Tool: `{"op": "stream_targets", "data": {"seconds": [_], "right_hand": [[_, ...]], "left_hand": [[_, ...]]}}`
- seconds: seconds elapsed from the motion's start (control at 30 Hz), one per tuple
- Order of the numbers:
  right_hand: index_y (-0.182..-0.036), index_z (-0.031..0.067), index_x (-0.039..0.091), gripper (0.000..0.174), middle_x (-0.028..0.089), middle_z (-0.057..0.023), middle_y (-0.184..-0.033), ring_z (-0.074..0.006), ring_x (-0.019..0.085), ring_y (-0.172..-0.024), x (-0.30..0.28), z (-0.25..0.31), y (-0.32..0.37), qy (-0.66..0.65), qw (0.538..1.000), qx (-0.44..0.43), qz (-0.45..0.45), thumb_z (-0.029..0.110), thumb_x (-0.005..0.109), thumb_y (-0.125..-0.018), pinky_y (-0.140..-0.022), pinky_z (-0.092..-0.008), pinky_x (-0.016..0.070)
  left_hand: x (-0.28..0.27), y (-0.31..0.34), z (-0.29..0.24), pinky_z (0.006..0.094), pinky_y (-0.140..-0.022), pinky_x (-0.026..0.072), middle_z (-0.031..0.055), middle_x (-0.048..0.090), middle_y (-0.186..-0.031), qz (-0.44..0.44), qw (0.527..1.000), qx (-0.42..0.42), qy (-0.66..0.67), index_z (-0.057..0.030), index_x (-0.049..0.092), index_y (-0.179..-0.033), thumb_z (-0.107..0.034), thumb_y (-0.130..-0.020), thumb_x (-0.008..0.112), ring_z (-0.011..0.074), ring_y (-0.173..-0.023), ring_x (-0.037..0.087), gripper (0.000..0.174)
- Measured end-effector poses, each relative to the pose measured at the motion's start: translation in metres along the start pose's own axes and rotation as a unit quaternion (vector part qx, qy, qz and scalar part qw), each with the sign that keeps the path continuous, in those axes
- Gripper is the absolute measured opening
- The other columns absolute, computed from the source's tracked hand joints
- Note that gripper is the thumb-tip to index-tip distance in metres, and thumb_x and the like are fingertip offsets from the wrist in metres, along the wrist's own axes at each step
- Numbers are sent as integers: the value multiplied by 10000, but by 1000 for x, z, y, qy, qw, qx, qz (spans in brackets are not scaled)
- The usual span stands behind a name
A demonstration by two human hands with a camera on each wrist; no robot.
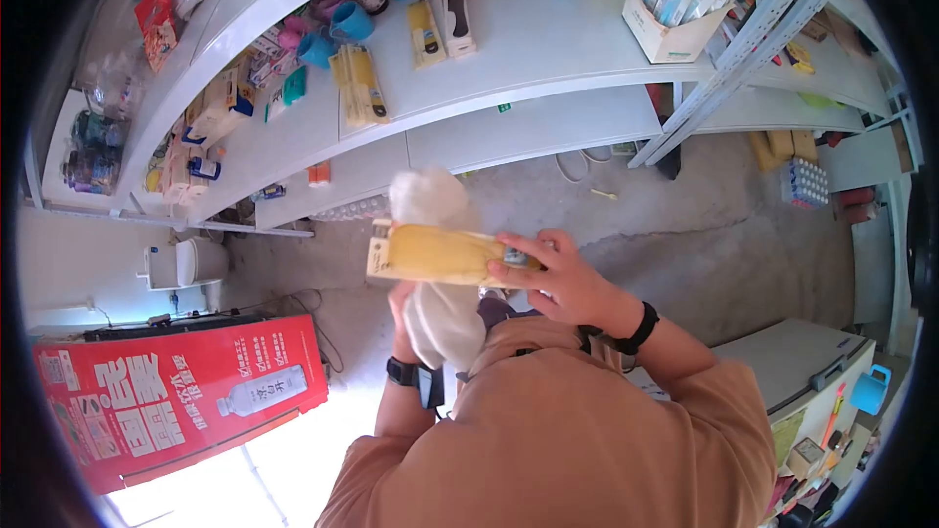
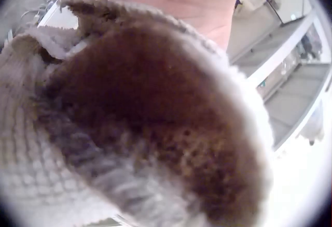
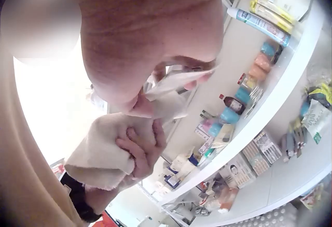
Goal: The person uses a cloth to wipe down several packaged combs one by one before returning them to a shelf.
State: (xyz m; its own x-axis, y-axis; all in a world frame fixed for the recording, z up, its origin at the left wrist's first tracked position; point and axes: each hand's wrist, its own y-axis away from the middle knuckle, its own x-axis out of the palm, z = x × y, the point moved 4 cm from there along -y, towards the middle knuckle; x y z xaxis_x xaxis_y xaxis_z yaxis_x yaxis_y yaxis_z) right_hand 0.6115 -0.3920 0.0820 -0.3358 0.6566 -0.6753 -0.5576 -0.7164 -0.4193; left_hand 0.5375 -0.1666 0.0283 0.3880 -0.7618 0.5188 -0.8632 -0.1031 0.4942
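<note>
A long, narrow yellow pack (image 1: 440, 252) with a pale end lies crosswise in front of the person's chest. My right hand (image 1: 562, 279) grips its right end, fingers over the top face; the right wrist view shows that hand (image 3: 155, 45) from close by, with the pack's pale edge between thumb and fingers. A thick white cloth (image 1: 445, 323) shows above and below the pack. In the right wrist view my left hand (image 3: 142, 152) holds the bunched cloth (image 3: 101, 149), fingers curled round it. Folded cloth (image 2: 31, 149) fills most of the left wrist view and hides the left fingers.
A long white shelf (image 1: 528, 49) runs ahead with similar yellow packs (image 1: 359, 85), blue cups (image 1: 350, 22) and a carton of packets (image 1: 675, 29). At lower left stands a red panel (image 1: 186, 401); at right, a grey-topped chest (image 1: 782, 362) with a blue mug (image 1: 870, 389).
</note>
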Motion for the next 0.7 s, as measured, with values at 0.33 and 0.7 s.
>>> {"op": "stream_targets", "data": {"seconds": [0.33, 0.7], "right_hand": [[-1246, 131, 588, 513, 460, -148, -1373, -377, 498, -1095, -3, 1, -6, -71, 996, -16, -51, 106, 700, -746, -948, -440, 425], [-1322, 9, 425, 404, 541, -121, -1206, -194, 597, -1052, 27, -23, -9, -554, 704, 396, -203, 178, 542, -973, -803, -359, 578]], "left_hand": [[50, -7, -21, 378, -846, 539, 178, 604, -1181, 176, 978, -60, 96, 37, 462, -1313, -250, -908, 519, 276, -1001, 638, 499], [87, -9, -47, 305, -785, 499, 125, 666, -999, 104, 876, 304, -359, 21, 587, -1166, -48, -800, 692, 176, -880, 642, 388]]}}
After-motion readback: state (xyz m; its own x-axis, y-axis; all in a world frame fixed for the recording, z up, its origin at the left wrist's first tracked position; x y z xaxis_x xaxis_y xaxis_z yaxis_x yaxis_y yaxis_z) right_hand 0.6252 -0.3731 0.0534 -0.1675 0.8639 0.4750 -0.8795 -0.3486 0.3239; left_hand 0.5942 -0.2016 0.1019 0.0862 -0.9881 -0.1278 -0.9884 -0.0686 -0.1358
